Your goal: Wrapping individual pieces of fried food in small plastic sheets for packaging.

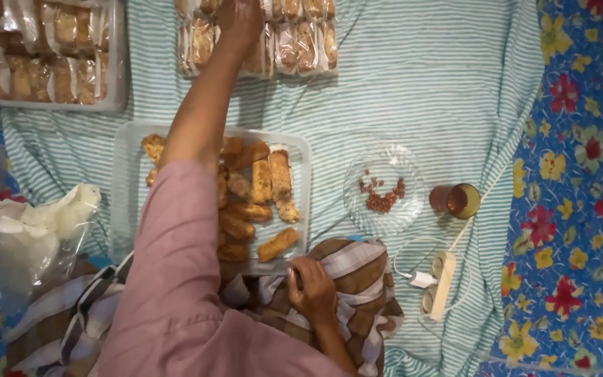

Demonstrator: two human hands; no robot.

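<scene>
Left hand (240, 19), arm in a pink sleeve, reaches far forward onto the row of clear-wrapped brown pastry packets (294, 43) on the green-striped white cloth (420, 84); its fingers lie over the packets at the frame's top edge, and whether they are apart or closed around one cannot be told. Right hand (310, 287) rests on the brown checked fabric (357, 269) at the knee, fingers curled together and empty. Between the two hands sits the clear rectangular plastic tray (123, 181) of unwrapped golden pastry sticks (263, 185); right of the right-hand fingers, a clear glass plate (385, 188) with reddish crumbs.
</scene>
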